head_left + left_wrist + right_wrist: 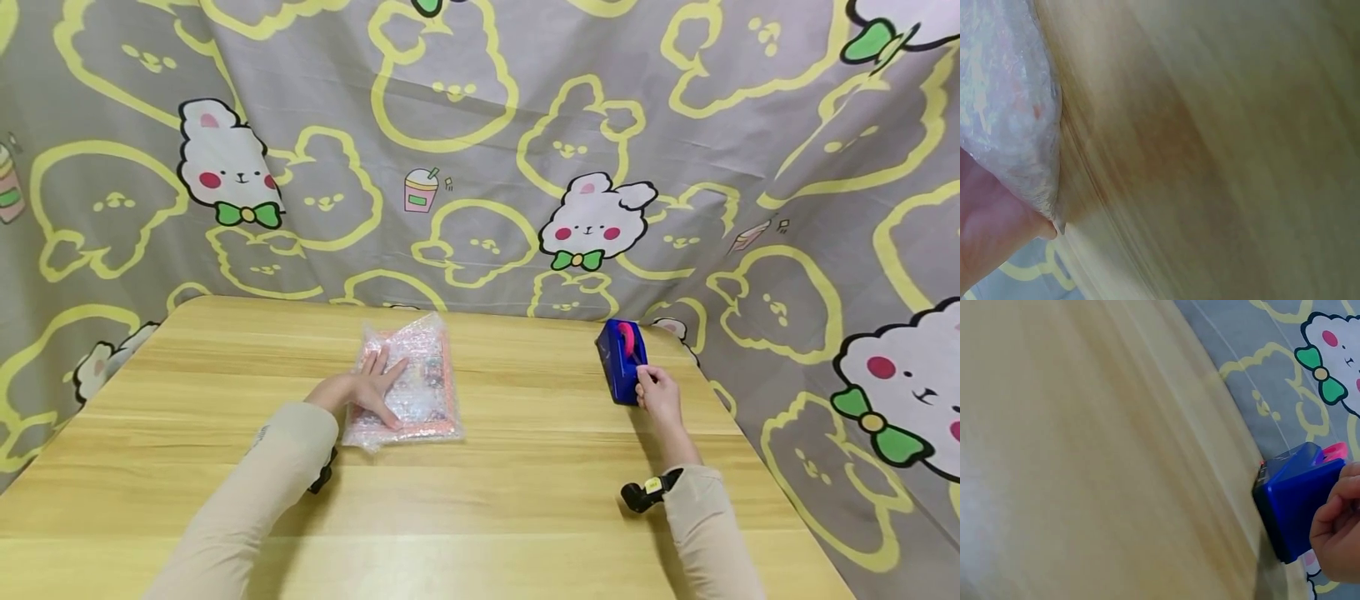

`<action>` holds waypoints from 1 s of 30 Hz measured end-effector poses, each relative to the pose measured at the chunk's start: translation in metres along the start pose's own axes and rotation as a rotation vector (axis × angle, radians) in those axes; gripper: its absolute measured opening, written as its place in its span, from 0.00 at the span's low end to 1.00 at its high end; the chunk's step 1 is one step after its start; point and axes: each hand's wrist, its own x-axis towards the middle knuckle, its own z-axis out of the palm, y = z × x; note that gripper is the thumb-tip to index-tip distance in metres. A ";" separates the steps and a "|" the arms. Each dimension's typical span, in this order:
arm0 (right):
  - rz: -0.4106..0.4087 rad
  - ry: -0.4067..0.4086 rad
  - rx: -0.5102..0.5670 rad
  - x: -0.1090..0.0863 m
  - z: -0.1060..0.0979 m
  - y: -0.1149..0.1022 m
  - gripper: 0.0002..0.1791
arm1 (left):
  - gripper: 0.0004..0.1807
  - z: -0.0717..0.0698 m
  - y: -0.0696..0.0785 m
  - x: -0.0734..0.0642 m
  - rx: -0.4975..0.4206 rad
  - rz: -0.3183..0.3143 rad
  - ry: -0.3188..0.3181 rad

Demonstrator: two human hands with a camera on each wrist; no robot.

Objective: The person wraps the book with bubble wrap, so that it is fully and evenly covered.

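Observation:
A flat parcel wrapped in bubble wrap (408, 382) lies near the middle of the wooden table (525, 467). My left hand (367, 389) rests flat on it with fingers spread; the left wrist view shows the wrap (1004, 106) beside my palm. At the far right of the table stands a blue tape dispenser (619, 360) with a pink roll on top. My right hand (657, 393) grips its near end with curled fingers. The right wrist view shows the dispenser (1294, 503) and my fingers (1338, 528) wrapped on it near the table's edge.
A grey cloth printed with yellow outlines and white rabbits (480, 150) hangs behind and around the table. The dispenser stands close to the table's right edge. Small wrist cameras (645, 492) sit on both sleeves.

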 end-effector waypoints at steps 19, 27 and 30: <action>0.048 -0.006 0.543 -0.005 0.006 0.009 0.09 | 0.68 -0.001 0.000 0.000 -0.016 -0.001 0.007; 0.085 -0.037 0.568 -0.014 0.000 0.007 0.10 | 0.68 0.001 0.000 0.001 -0.012 0.004 0.003; 0.088 -0.056 0.443 -0.018 -0.004 0.007 0.09 | 0.68 0.001 0.000 0.001 -0.009 0.002 0.003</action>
